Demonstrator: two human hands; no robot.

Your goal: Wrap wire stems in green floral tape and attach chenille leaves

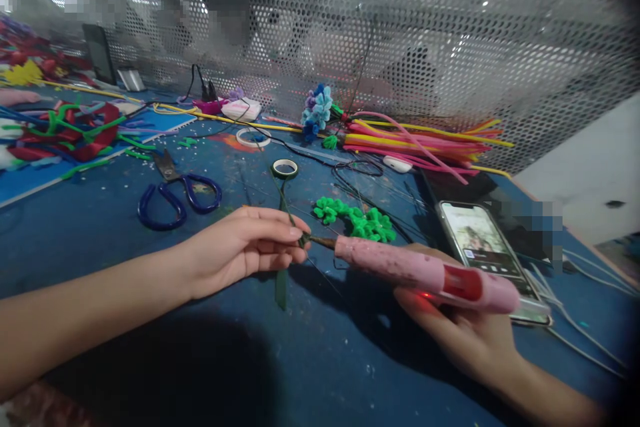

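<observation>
Gripping glue gun (395,263) beside phone (485,233) edge

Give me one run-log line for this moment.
left hand: pinching dark green ribbon | right hand: gripping pink tool, tip at left fingertips | scissors: on table

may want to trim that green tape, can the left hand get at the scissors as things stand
Probably, if it lets go first: the left hand holds the green tape. The scissors lie close by on the table, with nothing seen over them.
</observation>
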